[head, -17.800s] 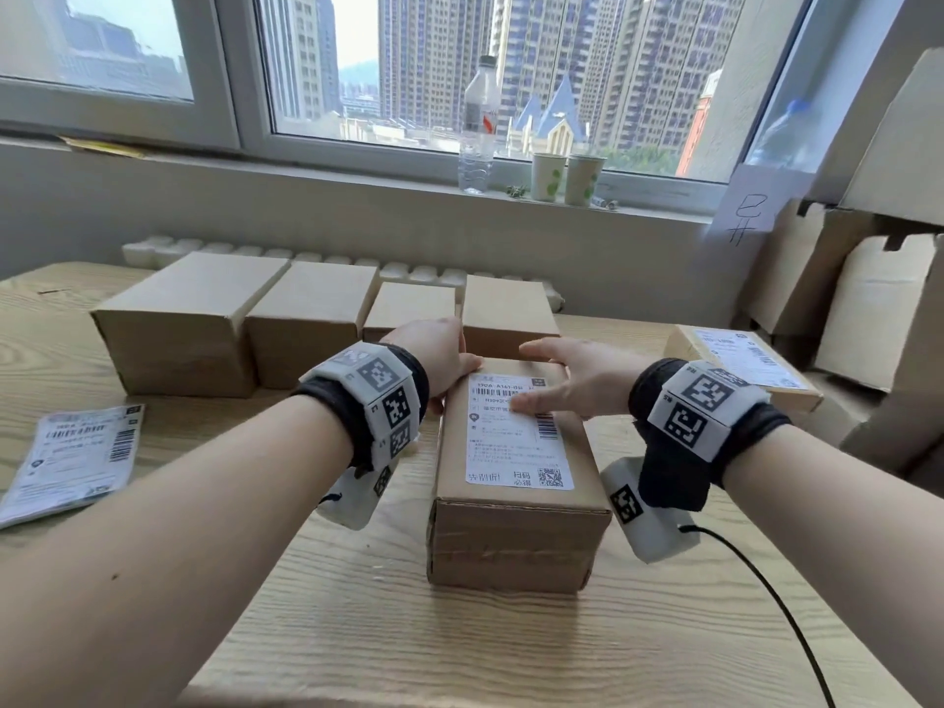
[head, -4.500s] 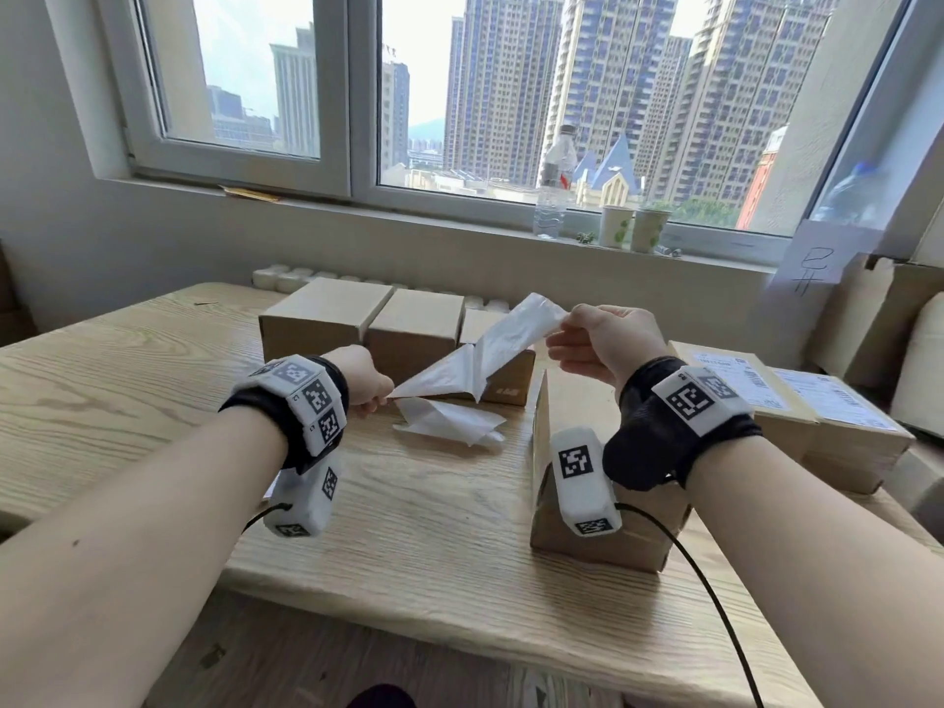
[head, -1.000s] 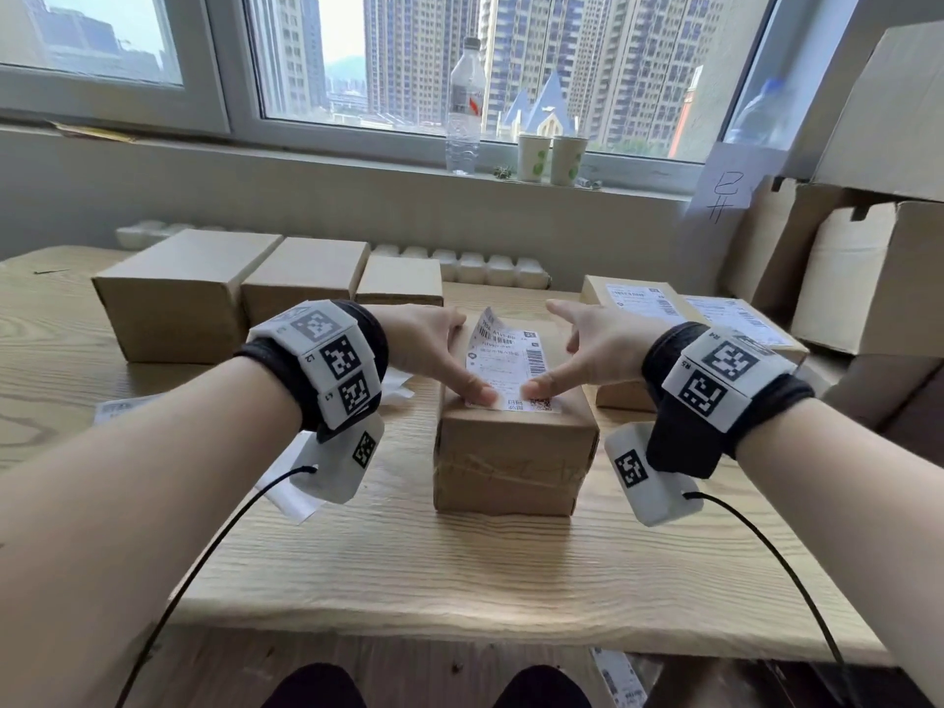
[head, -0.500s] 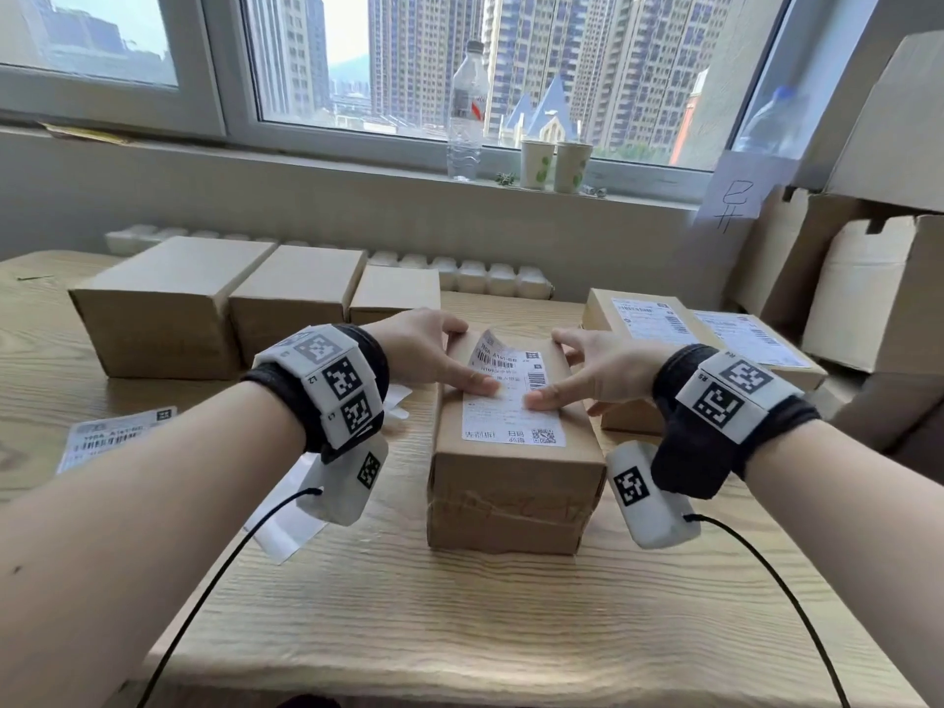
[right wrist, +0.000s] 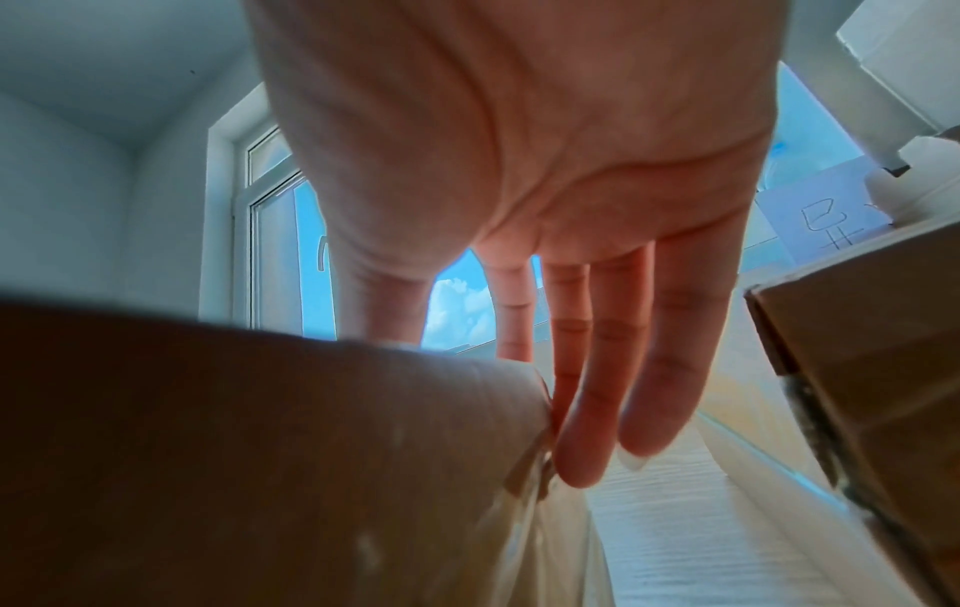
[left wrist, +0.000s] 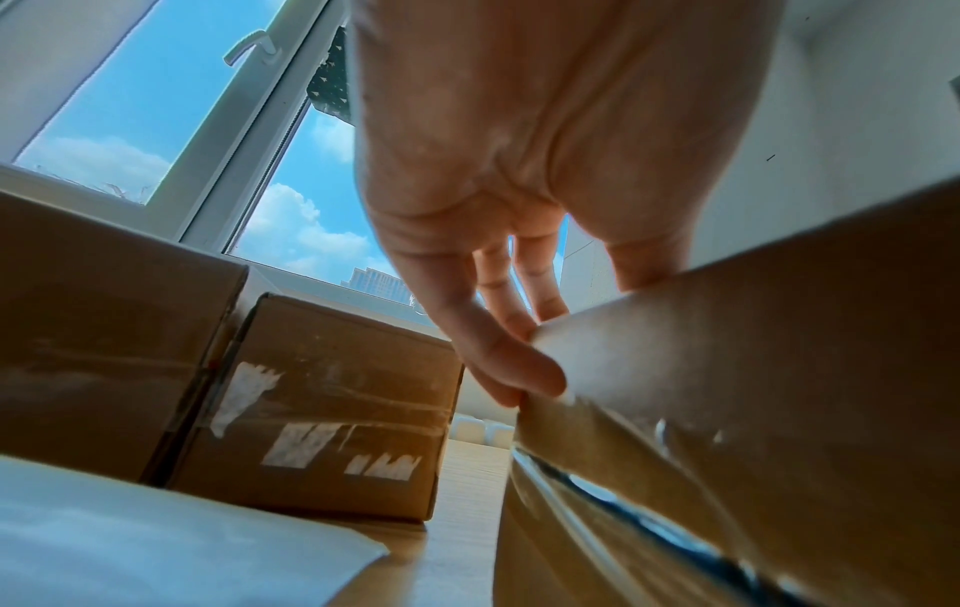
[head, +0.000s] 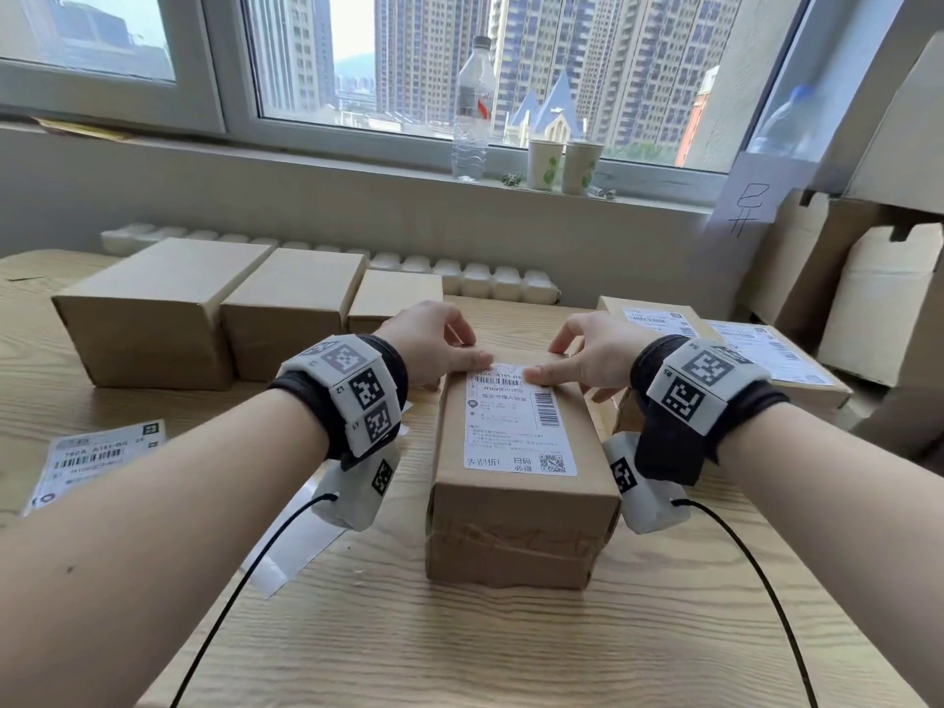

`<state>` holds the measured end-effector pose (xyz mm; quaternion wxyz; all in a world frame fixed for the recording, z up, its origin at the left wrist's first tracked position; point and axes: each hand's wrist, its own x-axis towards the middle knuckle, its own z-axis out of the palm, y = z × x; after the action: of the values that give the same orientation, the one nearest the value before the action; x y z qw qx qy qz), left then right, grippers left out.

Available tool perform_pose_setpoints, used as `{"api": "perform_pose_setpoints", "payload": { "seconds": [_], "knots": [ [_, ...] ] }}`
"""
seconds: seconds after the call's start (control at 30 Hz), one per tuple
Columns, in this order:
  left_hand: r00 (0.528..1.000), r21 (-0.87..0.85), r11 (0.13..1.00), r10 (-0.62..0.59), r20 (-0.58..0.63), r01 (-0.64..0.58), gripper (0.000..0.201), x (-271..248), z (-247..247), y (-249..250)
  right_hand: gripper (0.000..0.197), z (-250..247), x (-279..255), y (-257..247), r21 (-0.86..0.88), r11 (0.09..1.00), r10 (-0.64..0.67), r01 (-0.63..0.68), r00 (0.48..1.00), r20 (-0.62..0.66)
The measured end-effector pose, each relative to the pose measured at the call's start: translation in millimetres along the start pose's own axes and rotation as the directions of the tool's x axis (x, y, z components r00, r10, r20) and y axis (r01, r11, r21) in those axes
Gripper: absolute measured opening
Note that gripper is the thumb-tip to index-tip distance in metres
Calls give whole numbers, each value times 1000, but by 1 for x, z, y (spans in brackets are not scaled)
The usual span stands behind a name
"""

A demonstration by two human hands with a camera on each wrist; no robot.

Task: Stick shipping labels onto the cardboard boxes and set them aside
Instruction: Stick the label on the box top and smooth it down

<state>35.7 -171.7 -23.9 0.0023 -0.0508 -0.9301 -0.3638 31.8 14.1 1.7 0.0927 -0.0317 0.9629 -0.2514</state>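
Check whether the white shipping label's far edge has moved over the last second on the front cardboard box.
Yes. The white shipping label has dropped from curled up to lying flat on the front cardboard box top.

Bare wooden table (head: 511, 646) lies open on the near side of the cardboard box (head: 516, 508) both hands press. Left of the left hand (head: 434, 344), three unlabelled boxes (head: 286, 309) stand close. Just right of the right hand (head: 592, 350), two labelled boxes (head: 766, 360) block the way.

head: high, facing window, looking down | wrists: low, upward past fingers (left wrist: 499, 361) | shared: labelled box (head: 521, 503)
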Motion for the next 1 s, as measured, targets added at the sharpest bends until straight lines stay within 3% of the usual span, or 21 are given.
{"api": "perform_pose_setpoints", "payload": {
  "seconds": [0.23,0.6,0.8,0.93,1.0],
  "knots": [
    [1000,5,1000,-2,-28,2,19,2,4,2,42,0,7,-2,-239,970,-69,51,996,-64],
    [1000,67,998,-13,-16,14,18,1,6,7,68,3,13,-16,-530,846,-62,51,998,-3],
    [999,42,999,-27,-22,28,24,-2,6,7,60,5,12,-15,-524,851,-58,40,998,-16],
    [999,49,999,-23,-44,25,25,-3,9,5,43,6,1,-6,-354,933,-76,58,996,-37],
    [998,111,994,-13,-67,21,29,-3,10,3,44,6,-8,-4,-318,944,-110,86,992,-58]
  ]
}}
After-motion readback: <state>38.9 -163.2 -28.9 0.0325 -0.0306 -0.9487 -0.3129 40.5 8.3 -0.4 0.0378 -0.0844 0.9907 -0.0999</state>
